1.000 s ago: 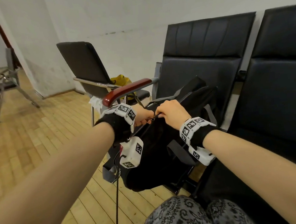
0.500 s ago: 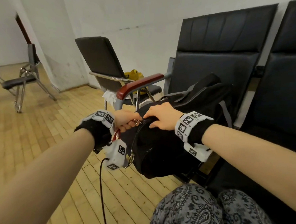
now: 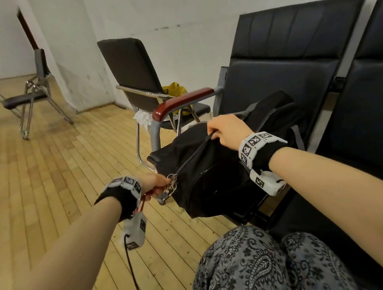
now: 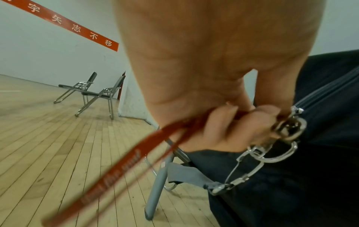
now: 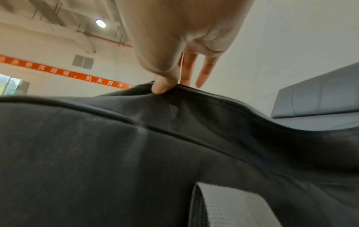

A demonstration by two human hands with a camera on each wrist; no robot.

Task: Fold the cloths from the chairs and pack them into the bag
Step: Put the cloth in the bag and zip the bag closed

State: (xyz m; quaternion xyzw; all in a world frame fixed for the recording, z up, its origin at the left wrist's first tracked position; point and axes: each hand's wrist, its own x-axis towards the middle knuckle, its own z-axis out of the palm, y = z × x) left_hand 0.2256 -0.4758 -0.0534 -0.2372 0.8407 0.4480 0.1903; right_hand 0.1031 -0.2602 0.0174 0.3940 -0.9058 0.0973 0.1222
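Observation:
A black bag (image 3: pixel 213 179) lies on the black seat beside me, its front hanging over the seat edge. My left hand (image 3: pixel 159 184) pinches the red pull strap (image 4: pixel 124 167) and metal clip (image 4: pixel 289 127) at the low front end of the zip (image 3: pixel 193 156). My right hand (image 3: pixel 224 129) pinches the bag's top edge (image 5: pixel 194 90) by the zip, thumb on the fabric (image 5: pixel 161 87) and two fingers straight behind it. A white cloth (image 3: pixel 144 117) and a yellow cloth (image 3: pixel 174 89) lie on the far black chair (image 3: pixel 135 74).
A red-topped armrest (image 3: pixel 183 101) on a grey post stands just beyond the bag. More black seats (image 3: pixel 364 101) run to my right. Two folding chairs (image 3: pixel 30 95) stand far left on the wood floor (image 3: pixel 52 177). My patterned trousers (image 3: pixel 262 266) are at the bottom.
My left hand has drawn the zip pull down and toward me along the bag, away from my right hand, which stays up on the top edge. The view has swung right.

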